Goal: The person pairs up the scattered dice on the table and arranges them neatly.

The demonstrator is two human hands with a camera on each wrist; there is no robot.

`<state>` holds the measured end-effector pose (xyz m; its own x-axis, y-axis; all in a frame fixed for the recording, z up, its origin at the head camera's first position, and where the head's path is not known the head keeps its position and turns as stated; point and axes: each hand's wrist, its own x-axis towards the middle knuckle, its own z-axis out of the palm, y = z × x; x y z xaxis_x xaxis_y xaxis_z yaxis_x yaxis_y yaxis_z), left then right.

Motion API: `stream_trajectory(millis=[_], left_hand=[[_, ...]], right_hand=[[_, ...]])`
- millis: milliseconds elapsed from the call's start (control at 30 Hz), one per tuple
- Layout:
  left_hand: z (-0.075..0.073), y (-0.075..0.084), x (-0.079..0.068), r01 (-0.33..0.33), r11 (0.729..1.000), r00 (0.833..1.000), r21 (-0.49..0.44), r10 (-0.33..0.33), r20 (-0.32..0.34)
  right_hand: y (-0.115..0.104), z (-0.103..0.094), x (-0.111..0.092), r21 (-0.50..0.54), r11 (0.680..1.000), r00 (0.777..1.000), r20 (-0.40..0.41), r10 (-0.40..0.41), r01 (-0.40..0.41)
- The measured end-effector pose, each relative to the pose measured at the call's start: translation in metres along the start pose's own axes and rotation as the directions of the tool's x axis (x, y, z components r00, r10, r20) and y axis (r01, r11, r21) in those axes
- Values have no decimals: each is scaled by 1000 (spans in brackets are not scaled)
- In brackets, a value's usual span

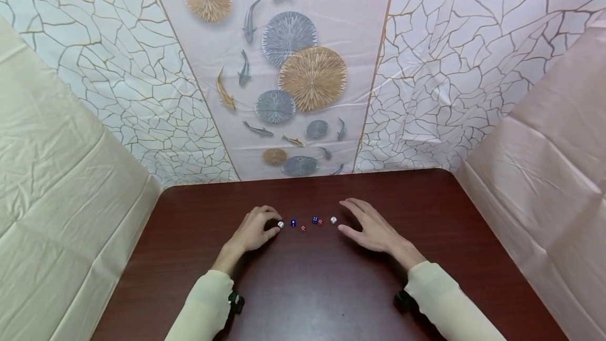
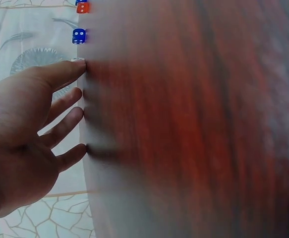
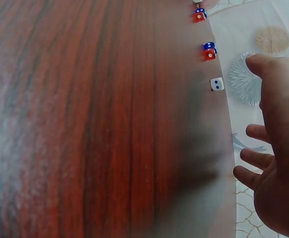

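Observation:
At the left end of a loose row of small dice, my left hand (image 1: 255, 229) pinches a white die (image 1: 281, 224) between thumb and index finger. The left wrist view shows only a sliver of that die behind the thumb tip. Just right of it lie a blue die (image 1: 293, 223) and a red die (image 1: 303, 229). Farther right, a second blue die (image 1: 314, 220) sits close beside another red die (image 1: 320, 222). A second white die (image 3: 217, 84) rests at the right end. My right hand (image 1: 371, 226) hovers beyond it, apart from it, fingers extended and holding nothing.
The dice lie on a dark reddish-brown wooden table (image 1: 303, 283). Behind its far edge hangs a patterned cloth (image 1: 293, 78) with fish and round leaves. Beige cloth walls stand at the left (image 1: 71, 214) and right (image 1: 544, 199).

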<state>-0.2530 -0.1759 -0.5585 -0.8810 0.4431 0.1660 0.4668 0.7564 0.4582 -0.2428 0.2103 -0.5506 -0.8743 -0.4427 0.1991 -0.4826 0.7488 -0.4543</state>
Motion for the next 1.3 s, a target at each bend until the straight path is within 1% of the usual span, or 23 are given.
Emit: stream_trajectory(millis=[200, 433, 600, 733, 833, 967, 1133, 1300], left_hand=[[1, -1, 2, -1, 1000, 1000, 0, 1, 3], [2, 0, 4, 5, 1000, 1000, 3, -5, -5], [3, 2, 3, 10, 1000, 999, 21, -10, -30], [5, 4, 1, 23, 999, 999, 22, -22, -44], [4, 5, -1, 30, 999, 999, 13, -30, -38], [3, 8, -4, 24, 1000, 999, 1, -24, -30], [2, 11, -8, 18, 999, 1000, -35, -19, -24], [1, 14, -12, 6, 999, 1000, -47, -7, -28]], right_hand=[[-1, -1, 4, 48, 999, 1000, 5, 7, -7], [1, 2, 11, 53, 998, 1000, -11, -20, 20], [0, 6, 16, 63, 997, 999, -11, -32, 33], [-2, 9, 20, 83, 996, 1000, -3, -23, 23], [-2, 11, 22, 95, 995, 1000, 10, -9, 8], [-1, 12, 23, 104, 995, 1000, 20, 3, -5], [1, 16, 27, 104, 995, 1000, 26, -11, 8], [3, 18, 29, 106, 994, 999, 39, -13, 9]])
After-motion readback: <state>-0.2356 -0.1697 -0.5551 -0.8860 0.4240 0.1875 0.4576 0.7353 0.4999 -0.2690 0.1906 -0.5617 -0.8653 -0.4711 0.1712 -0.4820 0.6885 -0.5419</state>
